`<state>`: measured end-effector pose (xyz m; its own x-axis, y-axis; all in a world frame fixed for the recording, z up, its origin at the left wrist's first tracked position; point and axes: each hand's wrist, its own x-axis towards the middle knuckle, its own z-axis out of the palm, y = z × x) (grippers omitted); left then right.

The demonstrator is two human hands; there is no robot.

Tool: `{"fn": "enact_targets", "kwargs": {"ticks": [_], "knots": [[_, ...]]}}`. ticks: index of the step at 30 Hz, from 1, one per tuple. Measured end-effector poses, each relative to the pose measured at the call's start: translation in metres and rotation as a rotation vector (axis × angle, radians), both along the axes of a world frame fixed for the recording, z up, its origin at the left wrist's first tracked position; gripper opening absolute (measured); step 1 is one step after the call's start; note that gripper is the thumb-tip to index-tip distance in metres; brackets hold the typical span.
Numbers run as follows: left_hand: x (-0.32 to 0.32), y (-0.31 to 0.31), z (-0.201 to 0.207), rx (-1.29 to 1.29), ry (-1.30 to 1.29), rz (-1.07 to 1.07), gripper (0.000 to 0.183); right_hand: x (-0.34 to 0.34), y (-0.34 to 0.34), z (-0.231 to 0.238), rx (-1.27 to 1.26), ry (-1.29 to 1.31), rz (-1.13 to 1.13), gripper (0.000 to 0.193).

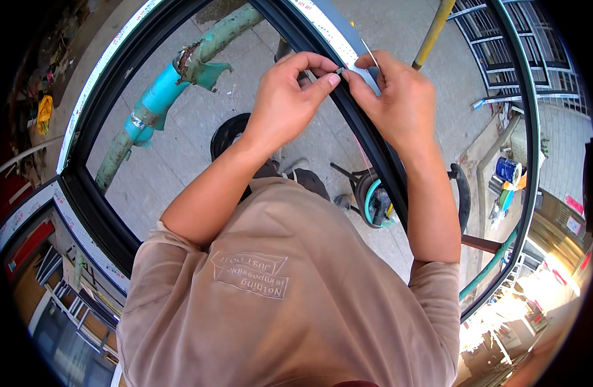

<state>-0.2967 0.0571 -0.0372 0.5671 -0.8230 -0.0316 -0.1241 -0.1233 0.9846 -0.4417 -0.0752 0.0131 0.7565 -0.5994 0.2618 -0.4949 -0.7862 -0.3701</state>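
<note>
A black window or door frame with white protective film on its outer faces surrounds me, and its middle bar [367, 129] runs under my hands. Above that bar, my left hand [286, 100] pinches a small dark piece [339, 71] between thumb and forefinger. The fingertips of my right hand [399, 97] meet the same piece from the other side. A thin metal rod-like tool [368, 51] sticks up from between the fingers of my right hand; its lower part is hidden. What the small piece is, I cannot make out.
A pipe with torn teal wrapping [161, 97] crosses behind the left opening. Below the bar stands a bucket with a teal rim [372, 203] holding tools. A yellow pole [434, 32] slants at the upper right, near stacked metal frames [509, 48]. Grey tiles cover the floor.
</note>
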Motion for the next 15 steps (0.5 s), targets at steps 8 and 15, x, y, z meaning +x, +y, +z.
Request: {"fn": "enact_targets", "kwargs": {"ticks": [8,15], "knots": [[0.011,-0.009,-0.024,-0.083,-0.156,0.028,0.02,0.0,-0.007,-0.004,-0.106,-0.066,0.113,0.029],[0.006,-0.013,-0.029,-0.13,0.303,0.016,0.02,-0.002,-0.006,-0.007,0.046,-0.111,0.135,0.028]]}}
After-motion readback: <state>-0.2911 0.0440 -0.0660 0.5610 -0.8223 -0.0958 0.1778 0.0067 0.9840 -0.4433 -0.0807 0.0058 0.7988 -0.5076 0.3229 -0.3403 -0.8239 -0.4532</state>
